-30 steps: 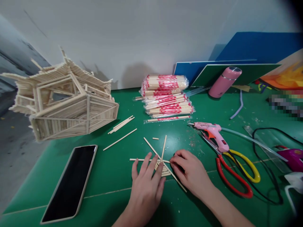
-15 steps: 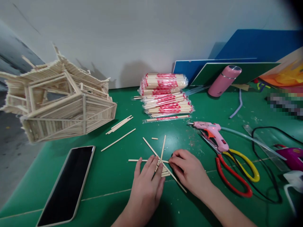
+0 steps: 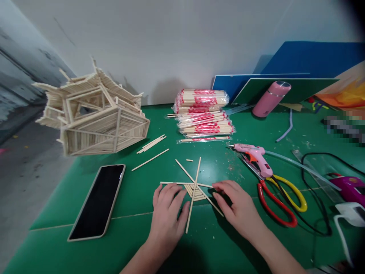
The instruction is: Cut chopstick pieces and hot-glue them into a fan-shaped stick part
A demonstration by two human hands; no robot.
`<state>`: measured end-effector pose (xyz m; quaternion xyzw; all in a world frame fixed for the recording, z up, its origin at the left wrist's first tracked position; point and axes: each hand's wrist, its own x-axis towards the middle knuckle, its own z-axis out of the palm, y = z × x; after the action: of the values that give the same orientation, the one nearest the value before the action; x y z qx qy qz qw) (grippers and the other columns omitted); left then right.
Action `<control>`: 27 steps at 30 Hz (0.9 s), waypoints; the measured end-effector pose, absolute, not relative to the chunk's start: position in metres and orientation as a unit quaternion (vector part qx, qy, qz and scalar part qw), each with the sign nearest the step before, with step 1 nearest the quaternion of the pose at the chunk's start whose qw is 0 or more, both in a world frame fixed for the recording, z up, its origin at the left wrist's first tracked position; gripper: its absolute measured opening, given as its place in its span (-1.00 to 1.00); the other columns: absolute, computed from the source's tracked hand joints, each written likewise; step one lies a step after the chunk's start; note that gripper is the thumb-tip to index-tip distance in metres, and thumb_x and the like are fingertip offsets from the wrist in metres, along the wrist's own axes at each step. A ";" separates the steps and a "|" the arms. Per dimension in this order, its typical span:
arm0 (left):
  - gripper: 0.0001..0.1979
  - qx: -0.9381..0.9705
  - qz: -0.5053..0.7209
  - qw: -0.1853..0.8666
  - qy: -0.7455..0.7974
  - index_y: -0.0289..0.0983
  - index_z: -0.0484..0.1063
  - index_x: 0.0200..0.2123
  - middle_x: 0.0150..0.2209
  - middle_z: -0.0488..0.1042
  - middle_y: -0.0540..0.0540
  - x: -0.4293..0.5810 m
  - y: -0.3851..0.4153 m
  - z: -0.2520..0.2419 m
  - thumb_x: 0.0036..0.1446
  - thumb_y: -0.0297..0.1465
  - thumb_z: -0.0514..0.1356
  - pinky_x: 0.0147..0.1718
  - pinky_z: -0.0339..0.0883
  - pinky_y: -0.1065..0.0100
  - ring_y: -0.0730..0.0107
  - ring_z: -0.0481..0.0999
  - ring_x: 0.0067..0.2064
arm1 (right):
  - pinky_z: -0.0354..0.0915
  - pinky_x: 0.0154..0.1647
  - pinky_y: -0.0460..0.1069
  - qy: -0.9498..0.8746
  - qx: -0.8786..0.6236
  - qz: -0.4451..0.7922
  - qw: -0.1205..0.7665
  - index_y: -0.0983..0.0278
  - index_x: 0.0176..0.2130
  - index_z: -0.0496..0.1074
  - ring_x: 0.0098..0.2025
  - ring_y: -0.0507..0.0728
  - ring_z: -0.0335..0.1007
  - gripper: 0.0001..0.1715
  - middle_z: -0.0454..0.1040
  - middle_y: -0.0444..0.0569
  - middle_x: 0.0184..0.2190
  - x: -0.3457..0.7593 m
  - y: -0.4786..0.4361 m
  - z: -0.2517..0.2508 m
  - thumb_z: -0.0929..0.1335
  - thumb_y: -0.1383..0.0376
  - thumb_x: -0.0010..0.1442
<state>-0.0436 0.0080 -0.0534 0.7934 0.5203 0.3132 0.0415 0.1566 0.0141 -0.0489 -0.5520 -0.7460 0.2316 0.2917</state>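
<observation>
Three long wooden sticks cross in a star on the green table, among them an upright-lying stick (image 3: 191,213) and a sideways stick (image 3: 174,183). Under the crossing, short stick pieces (image 3: 199,195) lie side by side in a fan. My left hand (image 3: 169,209) rests with fingers apart at the left part of the sideways stick, its thumb close to the upright-lying stick. At that sideways stick's right end are the fingertips of my right hand (image 3: 238,203), with a gap between thumb and forefinger. Whether the fingertips press on the stick is hard to see.
A stick-built model house (image 3: 105,121) stands at the left, behind a phone (image 3: 98,203). Loose sticks (image 3: 151,159) and wrapped chopstick bundles (image 3: 203,118) lie farther back. Rightward are a pink glue gun (image 3: 256,156), red-and-yellow-handled pliers (image 3: 275,211), a black cable (image 3: 319,205) and a pink bottle (image 3: 271,99).
My left hand has slid left off the crossing, uncovering the short pieces and the whole upright-lying stick. My right hand has shifted slightly right, its fingers wider apart. The view has turned left.
</observation>
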 end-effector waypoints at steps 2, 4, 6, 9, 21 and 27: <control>-0.89 0.787 0.312 0.052 0.530 -0.25 0.39 -0.42 -0.41 0.43 -0.07 -0.046 0.003 -0.052 0.03 -0.48 0.07 -0.19 0.15 0.15 0.28 0.36 -0.25 | 0.26 -0.26 0.01 -0.750 -0.549 0.236 0.284 0.24 -0.21 0.33 -0.25 0.11 0.30 -0.80 0.40 0.00 -0.30 0.154 0.005 -0.050 0.21 0.33 0.14; -0.84 0.788 0.285 0.070 0.541 -0.24 0.38 -0.53 -0.51 0.39 -0.03 -0.045 0.000 -0.051 0.04 -0.46 0.06 -0.28 0.14 0.21 0.32 0.34 -0.33 | 0.25 -0.25 0.01 -0.752 -0.553 0.236 0.270 0.24 -0.20 0.32 -0.24 0.11 0.30 -0.80 0.40 -0.02 -0.29 0.151 -0.002 -0.053 0.22 0.33 0.12; -0.82 0.789 0.245 0.085 0.557 -0.24 0.37 -0.57 -0.53 0.38 -0.03 -0.041 -0.003 -0.049 0.04 -0.41 0.07 -0.30 0.11 0.20 0.31 0.32 -0.35 | 0.24 -0.23 0.02 -0.752 -0.562 0.232 0.256 0.23 -0.19 0.32 -0.22 0.12 0.29 -0.79 0.39 -0.02 -0.28 0.148 -0.007 -0.055 0.23 0.33 0.11; -0.83 0.784 0.192 0.089 0.584 -0.26 0.35 -0.56 -0.50 0.37 -0.05 -0.032 -0.003 -0.046 0.01 -0.35 0.09 -0.30 0.08 0.16 0.27 0.31 -0.34 | 0.22 -0.22 0.03 -0.746 -0.577 0.223 0.245 0.24 -0.20 0.31 -0.22 0.13 0.28 -0.78 0.38 -0.02 -0.29 0.144 -0.009 -0.057 0.24 0.33 0.09; -0.86 0.785 0.163 0.073 0.594 -0.27 0.32 -0.57 -0.48 0.37 -0.06 -0.019 0.006 -0.052 0.00 -0.42 0.07 -0.28 0.04 0.13 0.25 0.28 -0.32 | 0.15 -0.36 -0.03 -0.745 -0.605 0.194 0.203 0.24 -0.39 0.34 -0.37 0.10 0.25 -0.87 0.33 -0.07 -0.46 0.139 -0.002 -0.057 0.22 0.35 0.11; -0.84 0.829 0.204 0.041 0.519 -0.23 0.38 -0.26 -0.32 0.44 -0.06 -0.019 0.003 -0.062 0.05 -0.44 0.08 -0.18 0.02 0.13 0.24 0.29 -0.20 | 0.12 -0.35 -0.03 -0.746 -0.604 0.198 0.197 0.24 -0.37 0.35 -0.36 0.11 0.24 -0.87 0.34 -0.06 -0.44 0.140 0.001 -0.055 0.22 0.32 0.12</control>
<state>-0.0193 0.0030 -0.0616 0.8293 0.5187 0.2039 0.0412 0.1404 0.0005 -0.0548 -0.6038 -0.7464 0.1983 0.1971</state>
